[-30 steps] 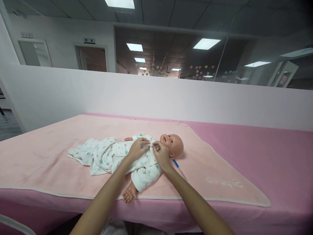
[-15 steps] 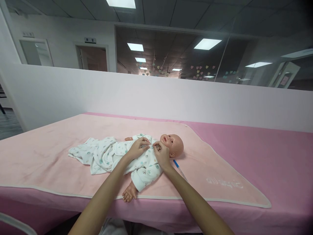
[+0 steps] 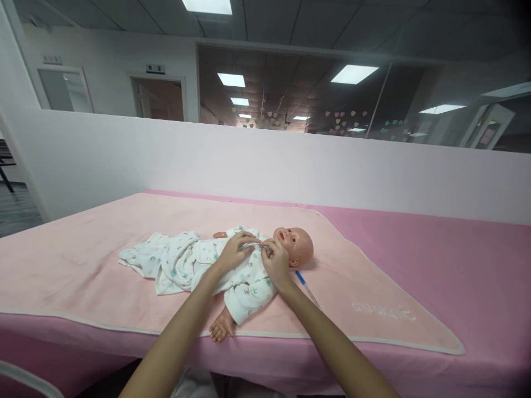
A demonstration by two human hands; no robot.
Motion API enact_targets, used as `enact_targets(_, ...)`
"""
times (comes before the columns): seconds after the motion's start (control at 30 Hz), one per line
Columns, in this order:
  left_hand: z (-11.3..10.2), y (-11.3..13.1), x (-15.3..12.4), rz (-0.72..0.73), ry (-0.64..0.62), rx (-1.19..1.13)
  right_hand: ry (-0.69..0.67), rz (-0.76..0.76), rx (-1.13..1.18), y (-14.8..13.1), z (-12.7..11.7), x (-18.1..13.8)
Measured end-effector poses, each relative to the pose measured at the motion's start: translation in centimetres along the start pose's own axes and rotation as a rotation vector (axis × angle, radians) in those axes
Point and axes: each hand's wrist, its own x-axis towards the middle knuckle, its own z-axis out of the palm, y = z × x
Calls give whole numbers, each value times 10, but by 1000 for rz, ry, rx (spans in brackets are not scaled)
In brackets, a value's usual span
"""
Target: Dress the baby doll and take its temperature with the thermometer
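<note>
A baby doll (image 3: 302, 246) lies on its back, its head to the right and its face turned up. It wears a white printed baby outfit (image 3: 246, 296) with long sleeves; the lower part spreads loosely to the left. My left hand (image 3: 237, 251) rests on the chest, its fingertips pinching the cloth near the neckline. Right beside it, my right hand (image 3: 275, 258) is closed on the outfit's collar edge, just below the doll's chin. The fingertips of both hands nearly meet. Whatever fastening lies between them is too small to make out.
Beneath the doll is a peach blanket (image 3: 91, 276) with a pale border, laid over a pink sheet (image 3: 477, 265). A blue-capped pen (image 3: 306, 287) lies by my right forearm. A white partition (image 3: 290, 171) stands behind the bed.
My left fingertips have moved slightly right, closer to my right hand at the neckline. The whole view has shifted a little; the doll lies as before.
</note>
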Motion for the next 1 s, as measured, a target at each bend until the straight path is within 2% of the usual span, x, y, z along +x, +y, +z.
enact_targets(0.2, 2, -2, -1, 19, 45, 59, -65, -29, -115, 1, -1, -2)
enact_targets(0.57, 3, -2, 1, 6, 40, 53, -203, -26, -265, -1, -4, -1)
enact_targets(0.8, 0, 1, 0, -14, 20, 40, -245, -18, -413, -4, -4, -2)
enact_targets(0.9, 1, 4, 0, -32, 14, -18, -260, -15, -433, -5, -4, -1)
enact_targets(1.0, -1, 2, 3, -103, 46, -217, -236, -13, -426, -6, -4, -2)
